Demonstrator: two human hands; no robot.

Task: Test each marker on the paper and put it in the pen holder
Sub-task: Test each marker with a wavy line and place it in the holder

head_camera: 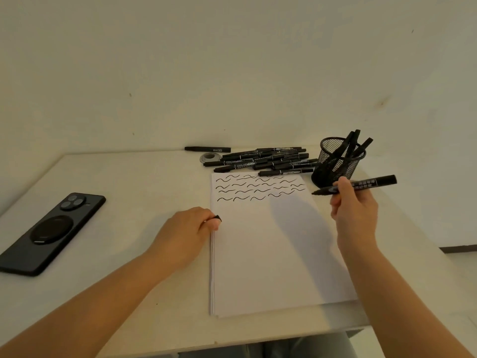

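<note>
A thick black marker (361, 185) with white lettering lies nearly level in the pinching fingers of the right hand (352, 202), tip pointing to 9 o'clock, raised just off the white paper stack's (271, 254) 2 o'clock corner. The left hand (185, 231) curls round a small black cap (217, 218) at the stack's left edge. At 12 o'clock lies a heap of black markers (265, 160); beside it a black mesh pen holder (336, 161) holds several. A black phone (49, 232) rests at 9 o'clock.
</note>
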